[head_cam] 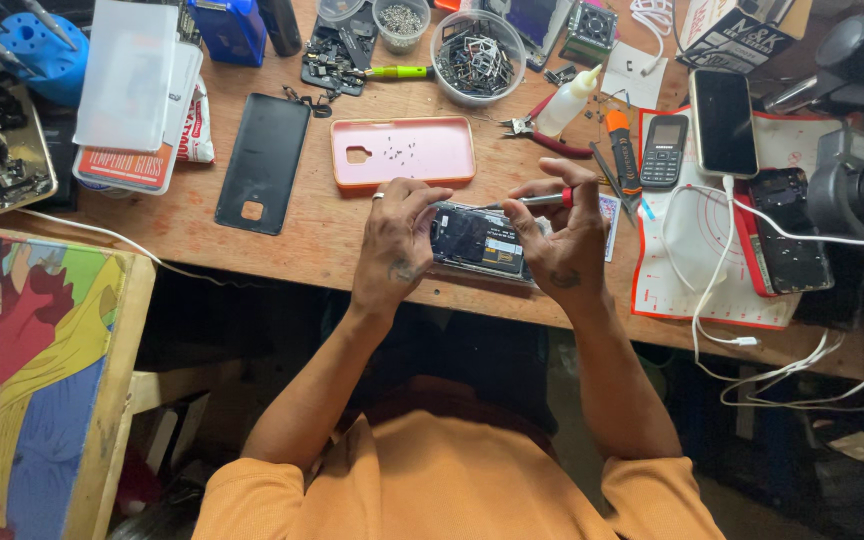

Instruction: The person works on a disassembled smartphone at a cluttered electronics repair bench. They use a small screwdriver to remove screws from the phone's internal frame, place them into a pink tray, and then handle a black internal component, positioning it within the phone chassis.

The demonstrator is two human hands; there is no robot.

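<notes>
An opened smartphone (477,240) with its dark inner boards exposed lies at the near edge of the wooden workbench (312,225). My left hand (394,240) grips the phone's left end, fingers curled over it. My right hand (562,235) holds a thin screwdriver (527,201) with a red collar, its tip pointing left onto the phone's upper edge. Just beyond the phone lies a pink phone case (404,152) with several tiny screws scattered in it.
A black back cover (262,160) lies left of the pink case. Round tubs of small parts (477,55), a glue bottle (564,100), pliers, an orange tool (622,148), a keypad phone (663,150), two more smartphones and white cables crowd the right. A painted box (37,380) stands at left.
</notes>
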